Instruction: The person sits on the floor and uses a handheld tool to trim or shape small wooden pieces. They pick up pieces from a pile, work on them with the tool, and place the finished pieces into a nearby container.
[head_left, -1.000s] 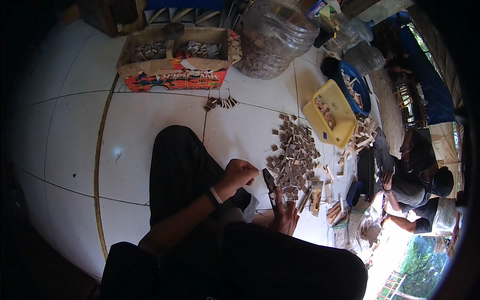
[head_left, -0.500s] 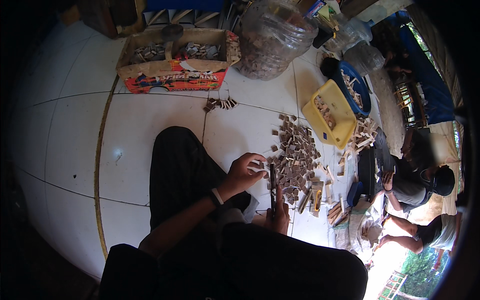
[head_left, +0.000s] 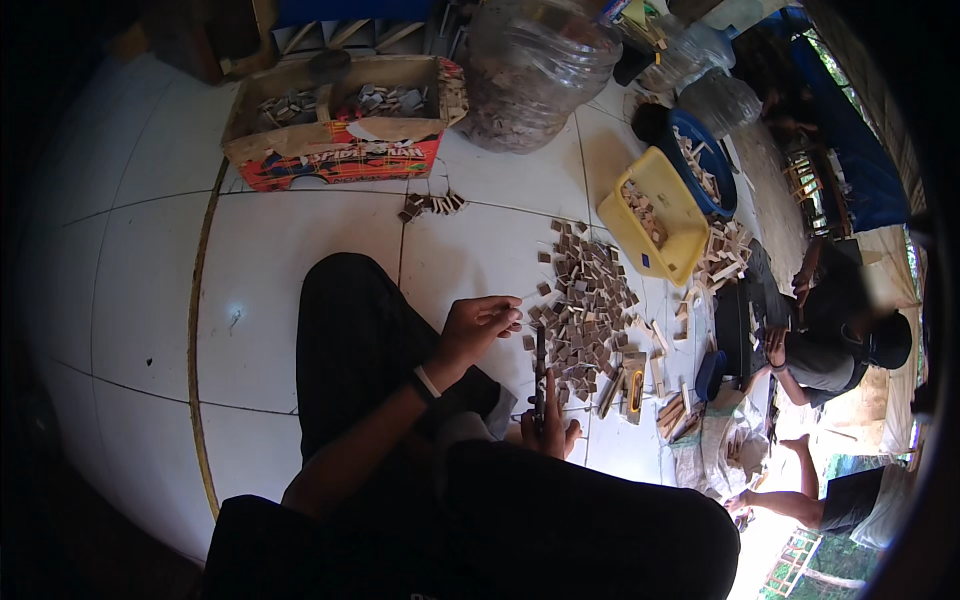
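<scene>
My left hand (head_left: 481,328) is raised beside a spread of small square brown pieces (head_left: 590,300), its thumb and fingertips pinched together. What the pinch holds, if anything, is too small to make out. To its right, my right hand (head_left: 548,432) is closed round a long, slim dark tool (head_left: 540,362) that points away from me; its exact kind does not show. The tool's far end lies close to the near left edge of the brown pieces. Both hands are over the white tiled floor, in front of my bent dark-trousered legs.
Beyond stand a red-sided cardboard box (head_left: 350,165) of small pieces and a large clear plastic bag (head_left: 540,80). At right are a yellow tub (head_left: 682,245), a blue basin (head_left: 725,190), wooden strips (head_left: 680,415) and a yellow-and-black tool (head_left: 635,390). Two people (head_left: 835,360) sit farther right.
My left fingers, curved apart around a pale piece before, are pinched together now. My right hand has come slightly nearer and to the left with the tool. A person's leg at lower right has shifted.
</scene>
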